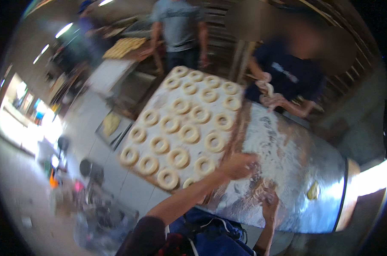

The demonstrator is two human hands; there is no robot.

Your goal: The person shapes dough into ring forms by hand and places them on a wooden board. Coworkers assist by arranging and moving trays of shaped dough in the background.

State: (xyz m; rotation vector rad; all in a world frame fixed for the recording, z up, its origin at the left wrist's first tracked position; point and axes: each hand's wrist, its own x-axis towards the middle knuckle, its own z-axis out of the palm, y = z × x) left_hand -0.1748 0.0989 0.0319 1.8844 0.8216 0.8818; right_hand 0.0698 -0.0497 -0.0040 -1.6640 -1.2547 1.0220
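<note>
My left hand [240, 166] reaches over the floured metal worktable [294, 149], beside the right edge of a board. Motion smears its fingers, so I cannot make out anything in them. Nearer to me, my right hand [268, 199] is low over the same floury surface, its fingers dusted and blurred. On the white-floured board [161, 100] lie several rows of ring-shaped dough pieces [189, 133], pale and raw. A small yellowish lump [313, 190] sits on the table to the right of my right hand.
Across the table, a co-worker in a dark shirt [283, 70] holds a strip of dough [269, 88]. Another person in a grey shirt [176, 30] stands behind the board. A further tray of dough pieces [124, 48] is at the back left. Plastic bags [104, 226] lie at lower left.
</note>
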